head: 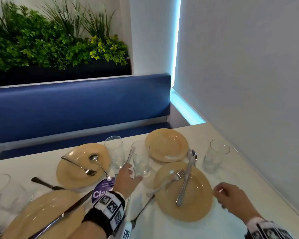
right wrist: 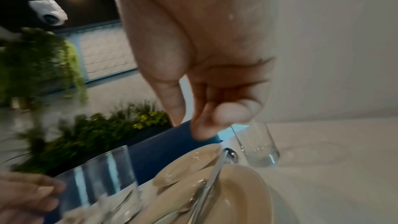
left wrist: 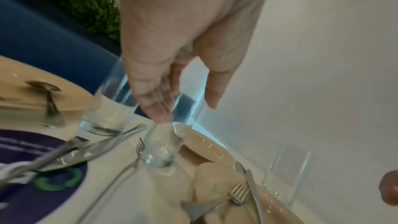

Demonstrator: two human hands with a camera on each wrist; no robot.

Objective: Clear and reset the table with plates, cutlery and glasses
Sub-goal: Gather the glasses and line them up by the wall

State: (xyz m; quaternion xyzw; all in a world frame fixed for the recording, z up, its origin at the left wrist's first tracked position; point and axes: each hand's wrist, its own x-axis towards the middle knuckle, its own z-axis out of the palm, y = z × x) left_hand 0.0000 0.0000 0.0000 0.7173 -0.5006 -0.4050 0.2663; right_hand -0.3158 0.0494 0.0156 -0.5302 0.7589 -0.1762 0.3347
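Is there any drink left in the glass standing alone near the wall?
No, the glass by the wall looks clear and empty.

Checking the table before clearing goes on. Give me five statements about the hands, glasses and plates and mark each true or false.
1. The left hand touches a glass. True.
2. The right hand holds a fork. False: it holds nothing and hovers beside the near plate.
3. A fork and a knife lie on that plate. True.
4. The glass by the wall lies on its side. False: it stands upright.
5. The bench seat is red. False: blue.
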